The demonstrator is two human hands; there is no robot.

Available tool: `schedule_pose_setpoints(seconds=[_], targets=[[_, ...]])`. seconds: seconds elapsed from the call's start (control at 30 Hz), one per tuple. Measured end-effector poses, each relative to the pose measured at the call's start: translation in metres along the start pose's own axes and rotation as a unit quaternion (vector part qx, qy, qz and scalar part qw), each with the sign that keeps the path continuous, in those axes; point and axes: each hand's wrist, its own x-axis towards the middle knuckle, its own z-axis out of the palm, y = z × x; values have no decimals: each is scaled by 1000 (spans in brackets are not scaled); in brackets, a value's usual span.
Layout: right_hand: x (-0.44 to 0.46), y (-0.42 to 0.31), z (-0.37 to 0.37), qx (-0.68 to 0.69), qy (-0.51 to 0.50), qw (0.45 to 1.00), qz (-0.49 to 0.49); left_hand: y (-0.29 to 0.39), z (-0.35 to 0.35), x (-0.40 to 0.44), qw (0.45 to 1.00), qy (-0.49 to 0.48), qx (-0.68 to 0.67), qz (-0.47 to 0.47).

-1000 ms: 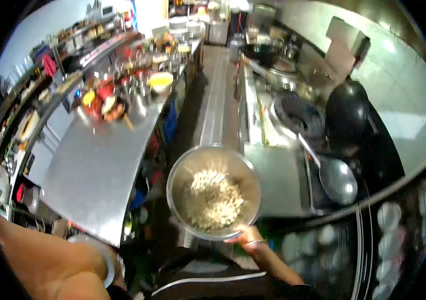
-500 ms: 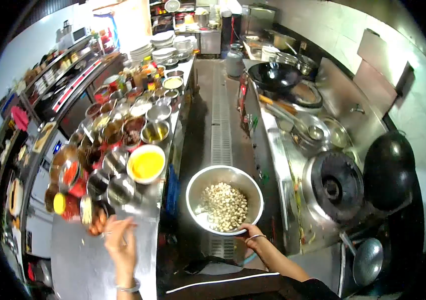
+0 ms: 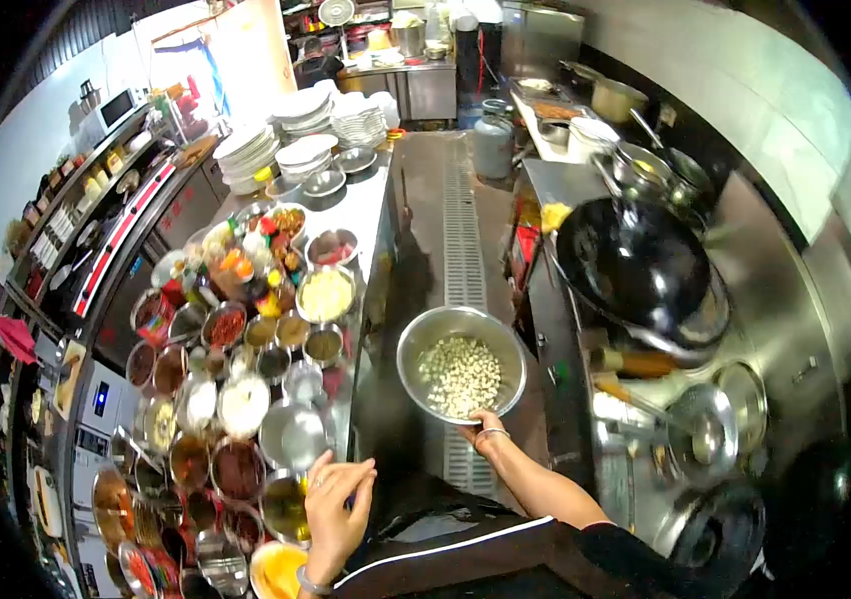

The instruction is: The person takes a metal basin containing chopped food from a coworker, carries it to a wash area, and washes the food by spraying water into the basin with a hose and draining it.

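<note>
My right hand (image 3: 483, 427) grips the near rim of a round metal bowl (image 3: 413, 371) over the aisle. Pale, small chopped pieces (image 3: 460, 376) cover much of the bowl's bottom. My left hand (image 3: 339, 504) hangs in the air at the right edge of the left counter, fingers apart and holding nothing. Just left of it is a metal container of yellowish liquid (image 3: 284, 504). An empty-looking metal bowl (image 3: 293, 435) sits a little farther up the counter. Below my left hand, partly cut off by the frame, is a bowl of yellow-orange content (image 3: 276, 571).
Stacked white plates (image 3: 304, 153) stand at the left counter's far end. On the right are a black wok (image 3: 630, 262), a ladle and strainer (image 3: 702, 429), and a burner (image 3: 713, 539). A gas cylinder (image 3: 493, 145) stands down the aisle. A person (image 3: 318, 65) is at the back.
The view has moved forward along the aisle, bringing the wok and plates nearer. My left hand has shifted from over the left counter to its right edge. The bowl stays in my right hand.
</note>
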Motion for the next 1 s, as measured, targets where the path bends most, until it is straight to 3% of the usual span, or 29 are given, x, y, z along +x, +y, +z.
schedule_pose_setpoints(seconds=[0.13,0.23,0.27,0.47,0.53,0.57,0.7,0.77,0.8,0.87,1.0], targets=[[145,-85,113,26,-19,999,10,-63,50,117,993,41,-40,-104],[223,-131,189,85,5,996,-6,-118,95,213,988,69,-64,-120],[246,-163,231,136,-14,991,-12,-136,112,257,985,84,-98,-113],[394,-321,359,101,39,994,-14,-182,198,527,985,28,-164,-53],[421,-376,403,41,-19,999,-25,-205,238,607,980,-3,-197,-9],[437,-398,427,15,13,996,-87,-213,260,651,983,-27,-179,-10],[530,-512,492,-28,-5,999,22,-253,364,813,990,-25,-126,50],[587,-573,534,-98,3,995,-6,-270,411,884,993,-27,-110,45],[606,-587,561,-115,45,989,-75,-280,431,923,994,-38,-94,41],[679,-634,579,-127,47,991,13,-292,456,996,993,-57,-99,32],[748,-727,690,-118,50,992,16,-336,500,1134,995,-51,-86,-5]])
